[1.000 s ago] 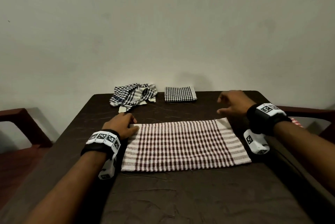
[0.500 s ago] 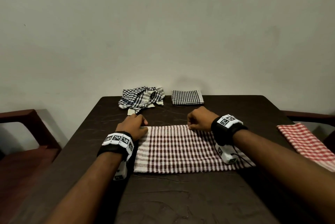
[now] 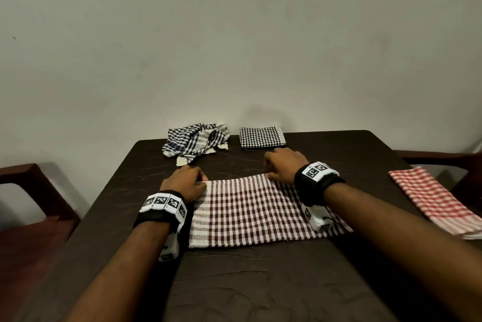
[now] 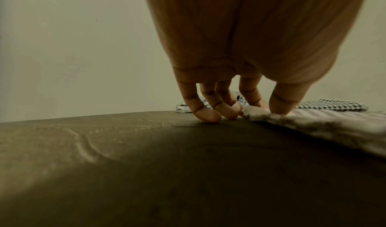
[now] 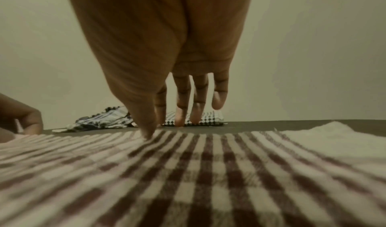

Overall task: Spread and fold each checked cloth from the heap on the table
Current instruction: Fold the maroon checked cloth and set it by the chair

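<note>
A brown-and-white checked cloth (image 3: 255, 207) lies flat as a long strip on the dark table (image 3: 260, 282). My left hand (image 3: 202, 179) is at its far left corner and pinches that corner (image 4: 250, 113) between thumb and forefinger. My right hand (image 3: 268, 173) sits at the middle of the far edge. Its thumb tip (image 5: 148, 134) presses on the cloth (image 5: 188, 172), while its straight fingers (image 5: 180, 115) reach down to the table just beyond the edge. The heap of crumpled checked cloths (image 3: 195, 140) lies at the back of the table.
A folded black-and-white checked cloth (image 3: 262, 136) lies at the back, right of the heap. A red checked cloth (image 3: 438, 201) lies at the table's right side. Dark chairs stand at the left (image 3: 34, 191) and right (image 3: 438, 157). A wall rises behind the table.
My right hand has moved left from the cloth's far right corner to the middle of its far edge. The left hand has stayed at the far left corner.
</note>
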